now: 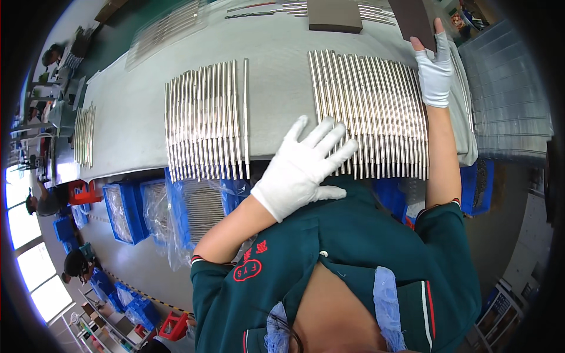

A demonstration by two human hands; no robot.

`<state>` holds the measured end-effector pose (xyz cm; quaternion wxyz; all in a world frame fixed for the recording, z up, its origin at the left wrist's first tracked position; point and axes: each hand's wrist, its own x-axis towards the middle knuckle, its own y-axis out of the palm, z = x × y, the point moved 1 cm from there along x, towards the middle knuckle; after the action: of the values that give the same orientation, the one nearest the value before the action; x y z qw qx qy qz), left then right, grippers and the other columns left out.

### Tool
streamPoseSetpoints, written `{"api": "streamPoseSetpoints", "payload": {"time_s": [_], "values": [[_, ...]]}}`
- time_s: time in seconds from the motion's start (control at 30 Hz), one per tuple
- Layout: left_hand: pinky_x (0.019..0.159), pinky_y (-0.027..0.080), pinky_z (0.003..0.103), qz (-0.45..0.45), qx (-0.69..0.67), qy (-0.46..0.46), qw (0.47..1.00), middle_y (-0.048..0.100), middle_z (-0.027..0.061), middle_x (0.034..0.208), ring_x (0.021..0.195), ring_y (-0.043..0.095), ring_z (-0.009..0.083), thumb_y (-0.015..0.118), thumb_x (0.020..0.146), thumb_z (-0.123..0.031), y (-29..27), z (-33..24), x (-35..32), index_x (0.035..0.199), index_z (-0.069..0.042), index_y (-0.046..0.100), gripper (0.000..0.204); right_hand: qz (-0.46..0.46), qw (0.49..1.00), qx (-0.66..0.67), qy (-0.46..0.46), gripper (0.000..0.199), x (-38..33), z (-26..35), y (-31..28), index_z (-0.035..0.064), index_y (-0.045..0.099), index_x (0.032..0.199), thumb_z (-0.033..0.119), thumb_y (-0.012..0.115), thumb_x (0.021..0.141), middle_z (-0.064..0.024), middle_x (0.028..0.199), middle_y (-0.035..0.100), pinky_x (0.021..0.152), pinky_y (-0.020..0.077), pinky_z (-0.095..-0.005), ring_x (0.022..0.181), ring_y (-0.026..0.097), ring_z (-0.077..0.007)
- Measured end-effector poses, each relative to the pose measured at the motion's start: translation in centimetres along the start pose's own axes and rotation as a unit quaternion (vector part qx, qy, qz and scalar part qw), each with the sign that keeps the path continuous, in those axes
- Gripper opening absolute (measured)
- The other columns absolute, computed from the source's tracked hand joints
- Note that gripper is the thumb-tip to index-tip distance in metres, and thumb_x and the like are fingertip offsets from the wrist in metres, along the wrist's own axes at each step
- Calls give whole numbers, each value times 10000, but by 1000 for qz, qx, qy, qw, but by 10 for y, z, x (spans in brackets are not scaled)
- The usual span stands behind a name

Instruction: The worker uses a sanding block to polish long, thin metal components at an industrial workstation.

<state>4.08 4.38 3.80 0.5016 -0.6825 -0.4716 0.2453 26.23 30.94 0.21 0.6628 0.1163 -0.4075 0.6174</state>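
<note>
My left hand (309, 165), in a white glove, lies with its fingers spread over the left part of a row of slim silver metal rods (376, 112). Its fingertips rest on or just above the rods; I cannot tell which. At the upper right my right hand (434, 70) wears a white glove with bare thumb and finger tips. Those fingers close on the edge of a dark brown flat board (415, 23). A second row of metal rods (203, 117) lies to the left, with a single rod (246, 117) slightly apart at its right side.
On the grey-covered table (276, 82), a brown block (335, 16) sits at the far side near drill bits (253, 15). A smaller rod group (85, 135) lies far left. Blue crates (126, 212) stand below the near edge. Other people work at the left.
</note>
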Motion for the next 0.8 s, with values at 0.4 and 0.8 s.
{"api": "streamPoseSetpoints", "payload": {"time_s": [0.4, 0.8], "values": [[1085, 299, 597, 12, 61, -29, 998, 489, 168, 1378, 1297, 460, 351, 724, 717, -553, -7, 9, -21, 1393, -153, 475, 824, 4, 996, 83, 16, 666, 0, -4, 1, 149, 436, 1481, 128, 742, 889, -21, 1271, 619, 908, 471, -210, 1035, 611, -73], [1088, 307, 587, 5, 58, -48, 997, 490, 172, 1370, 1307, 460, 340, 751, 713, -517, -6, 10, -27, 1400, -127, 457, 843, 18, 993, 95, 66, 679, -2, 0, 3, 142, 408, 1496, 115, 728, 898, -57, 1331, 591, 955, 460, -235, 1111, 592, -114]]}}
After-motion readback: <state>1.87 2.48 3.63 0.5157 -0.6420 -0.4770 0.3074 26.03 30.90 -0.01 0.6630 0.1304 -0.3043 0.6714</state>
